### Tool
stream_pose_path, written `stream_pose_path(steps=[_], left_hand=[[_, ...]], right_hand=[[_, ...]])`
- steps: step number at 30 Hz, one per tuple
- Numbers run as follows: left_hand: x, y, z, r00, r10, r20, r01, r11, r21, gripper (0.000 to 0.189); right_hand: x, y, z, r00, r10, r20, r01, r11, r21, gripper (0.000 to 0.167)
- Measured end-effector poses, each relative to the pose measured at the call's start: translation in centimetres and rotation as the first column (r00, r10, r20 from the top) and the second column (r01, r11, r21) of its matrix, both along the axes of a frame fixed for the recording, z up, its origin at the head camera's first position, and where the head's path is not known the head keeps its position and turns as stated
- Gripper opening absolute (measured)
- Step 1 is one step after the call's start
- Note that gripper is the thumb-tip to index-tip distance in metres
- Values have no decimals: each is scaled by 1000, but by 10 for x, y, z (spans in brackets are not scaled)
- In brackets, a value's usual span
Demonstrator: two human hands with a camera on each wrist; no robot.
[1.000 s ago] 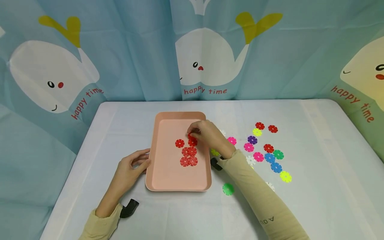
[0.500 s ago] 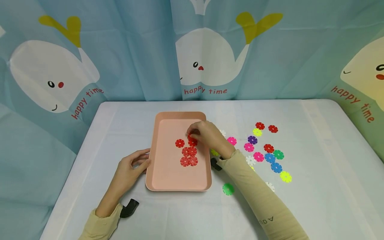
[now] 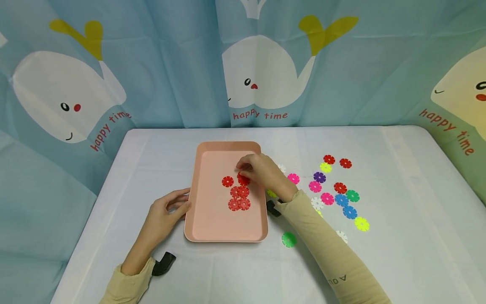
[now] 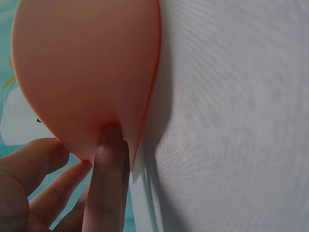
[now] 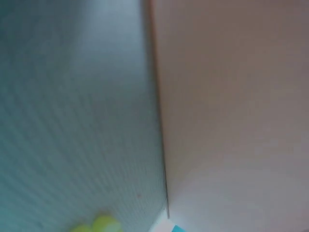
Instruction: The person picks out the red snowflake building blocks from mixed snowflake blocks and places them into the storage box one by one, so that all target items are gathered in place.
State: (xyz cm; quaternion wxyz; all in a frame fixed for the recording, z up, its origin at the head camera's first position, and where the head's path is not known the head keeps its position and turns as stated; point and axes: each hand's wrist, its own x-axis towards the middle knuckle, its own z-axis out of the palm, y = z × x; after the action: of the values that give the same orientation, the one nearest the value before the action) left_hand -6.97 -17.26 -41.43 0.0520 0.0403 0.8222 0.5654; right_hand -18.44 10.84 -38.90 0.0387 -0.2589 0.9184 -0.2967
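A pink tray [image 3: 212, 230] lies on the white table in the head view, with several red notched plastic discs [image 3: 234, 204] inside it, the flower-shaped building kind. My left hand [image 3: 165, 213] rests its fingertips and thumb against the tray's left side; the left wrist view shows these fingers [image 4: 110, 174] touching its outer wall. Over the tray's right half, my right hand [image 3: 262, 169] pinches a red disc [image 3: 241, 175] that overlaps another red one. The hand hides part of the held disc. Only the tray's side shows in the right wrist view, not the hand.
Right of the tray, loose discs are scattered: blue ones [image 3: 349, 212], pink ones [image 3: 314, 186], a purple one [image 3: 319, 177], a green one [image 3: 289, 240] and more red ones [image 3: 340, 188]. The right sleeve [image 3: 322, 245] covers some. A whale-print curtain [image 3: 182, 63] hangs behind the table.
My right hand has shifted very slightly, and the pinched red disc has moved a little down toward the red disc below it. My left hand and the tray have stayed put.
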Motion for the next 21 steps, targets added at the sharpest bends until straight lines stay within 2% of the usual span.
stream_pose_path(steps=[12,21], left_hand=[[0,0,0,1000,-6,-11,6,1000,-14,40],[2,1,2,1000,-5,-14,5,1000,-25,40]], right_hand=[[6,5,5,998,58,31,-57,998,-39,19],[16,15,18,999,43,24,-42,999,-34,18]])
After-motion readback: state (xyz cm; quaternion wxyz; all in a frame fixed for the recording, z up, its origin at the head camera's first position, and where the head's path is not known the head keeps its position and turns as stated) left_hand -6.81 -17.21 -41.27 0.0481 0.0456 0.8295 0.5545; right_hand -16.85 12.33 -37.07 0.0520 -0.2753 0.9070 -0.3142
